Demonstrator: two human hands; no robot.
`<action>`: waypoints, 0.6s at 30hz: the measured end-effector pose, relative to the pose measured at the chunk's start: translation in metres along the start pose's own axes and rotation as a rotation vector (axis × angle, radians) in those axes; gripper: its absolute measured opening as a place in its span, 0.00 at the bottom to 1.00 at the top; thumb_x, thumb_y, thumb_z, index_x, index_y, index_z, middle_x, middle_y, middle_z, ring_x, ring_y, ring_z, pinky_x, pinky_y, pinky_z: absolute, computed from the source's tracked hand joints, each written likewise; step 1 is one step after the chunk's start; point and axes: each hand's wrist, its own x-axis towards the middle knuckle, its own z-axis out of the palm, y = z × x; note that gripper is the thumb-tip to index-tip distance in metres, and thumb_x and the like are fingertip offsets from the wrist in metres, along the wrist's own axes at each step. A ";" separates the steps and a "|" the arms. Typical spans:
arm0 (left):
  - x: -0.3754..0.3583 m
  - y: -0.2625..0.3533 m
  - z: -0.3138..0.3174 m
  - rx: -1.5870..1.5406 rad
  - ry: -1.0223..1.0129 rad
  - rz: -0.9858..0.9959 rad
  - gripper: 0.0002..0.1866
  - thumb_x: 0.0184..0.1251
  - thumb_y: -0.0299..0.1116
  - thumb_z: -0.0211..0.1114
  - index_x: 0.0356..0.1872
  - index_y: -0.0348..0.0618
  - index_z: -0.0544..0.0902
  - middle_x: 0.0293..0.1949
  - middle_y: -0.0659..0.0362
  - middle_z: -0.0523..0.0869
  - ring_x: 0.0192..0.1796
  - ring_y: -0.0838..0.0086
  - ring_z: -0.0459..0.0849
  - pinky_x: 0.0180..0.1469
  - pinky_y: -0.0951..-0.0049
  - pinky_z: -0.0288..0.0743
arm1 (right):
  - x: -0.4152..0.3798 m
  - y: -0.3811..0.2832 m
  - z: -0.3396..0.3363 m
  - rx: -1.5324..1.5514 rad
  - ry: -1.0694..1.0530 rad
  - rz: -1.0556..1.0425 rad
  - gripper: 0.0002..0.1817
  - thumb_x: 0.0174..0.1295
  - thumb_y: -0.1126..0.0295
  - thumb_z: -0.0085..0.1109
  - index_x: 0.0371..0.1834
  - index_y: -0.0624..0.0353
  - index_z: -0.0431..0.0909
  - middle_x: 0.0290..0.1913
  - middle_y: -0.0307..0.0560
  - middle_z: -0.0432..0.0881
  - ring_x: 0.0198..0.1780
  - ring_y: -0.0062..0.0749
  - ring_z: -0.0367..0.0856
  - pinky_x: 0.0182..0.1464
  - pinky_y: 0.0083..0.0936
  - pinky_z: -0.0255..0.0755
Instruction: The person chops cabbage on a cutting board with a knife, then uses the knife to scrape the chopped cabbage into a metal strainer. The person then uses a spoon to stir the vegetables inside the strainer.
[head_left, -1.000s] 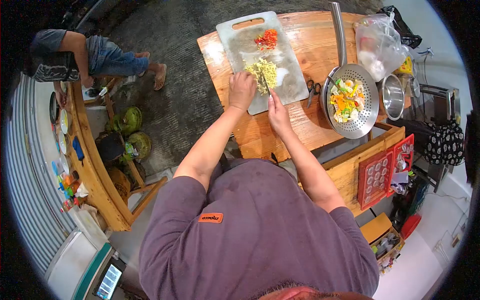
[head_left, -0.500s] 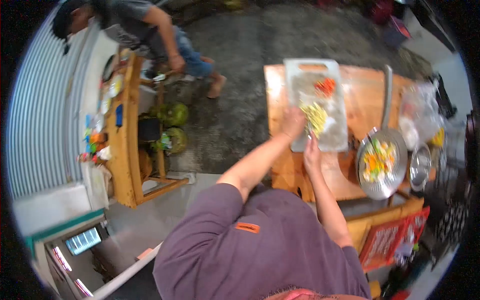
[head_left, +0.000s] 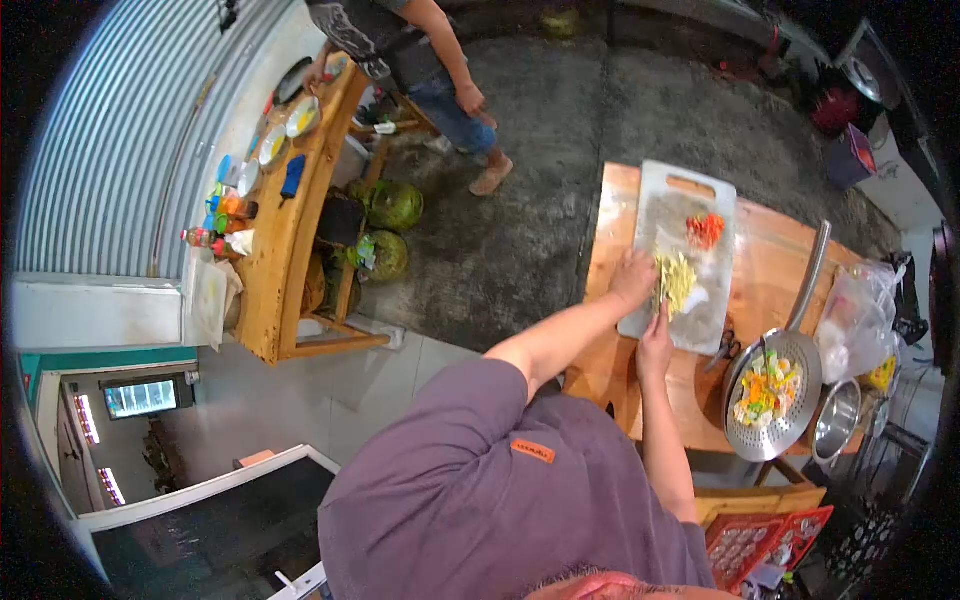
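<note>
A white cutting board (head_left: 690,195) lies on a wooden table (head_left: 770,265). On it are a pile of pale yellow-green chopped vegetable (head_left: 680,281) and a small heap of chopped red pieces (head_left: 705,230). My left hand (head_left: 633,279) rests curled at the left side of the yellow pile. My right hand (head_left: 656,345) grips a knife whose blade (head_left: 660,296) stands in the pile's near edge.
A perforated metal pan (head_left: 775,393) with mixed cut vegetables sits right of the board, scissors (head_left: 727,347) beside it, a steel bowl (head_left: 836,419) and a plastic bag (head_left: 852,320) further right. Another person (head_left: 425,45) stands by a long wooden counter (head_left: 285,215) with bottles and dishes.
The view has swung left, so the table now sits at the right and the counter and the other person show more. Both hands stay at the yellow pile on the board.
</note>
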 end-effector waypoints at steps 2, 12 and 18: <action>0.004 -0.007 0.012 0.059 -0.064 0.018 0.07 0.61 0.34 0.65 0.33 0.51 0.92 0.42 0.58 0.87 0.58 0.59 0.80 0.64 0.50 0.69 | 0.002 0.009 0.010 -0.029 0.090 -0.082 0.28 0.84 0.62 0.47 0.85 0.37 0.63 0.37 0.66 0.88 0.34 0.64 0.85 0.38 0.52 0.76; 0.006 0.003 -0.004 -0.053 0.030 0.060 0.06 0.65 0.36 0.70 0.33 0.47 0.91 0.39 0.58 0.89 0.52 0.59 0.83 0.59 0.55 0.72 | -0.003 -0.005 -0.026 0.262 -0.005 0.108 0.24 0.85 0.55 0.45 0.81 0.42 0.69 0.41 0.71 0.86 0.45 0.65 0.87 0.48 0.52 0.78; 0.002 0.001 -0.009 -0.104 0.006 0.008 0.06 0.64 0.36 0.72 0.38 0.50 0.90 0.40 0.61 0.87 0.55 0.63 0.80 0.61 0.56 0.69 | 0.001 -0.013 -0.031 0.276 0.013 0.118 0.25 0.86 0.55 0.45 0.81 0.44 0.68 0.40 0.68 0.86 0.44 0.63 0.87 0.49 0.49 0.78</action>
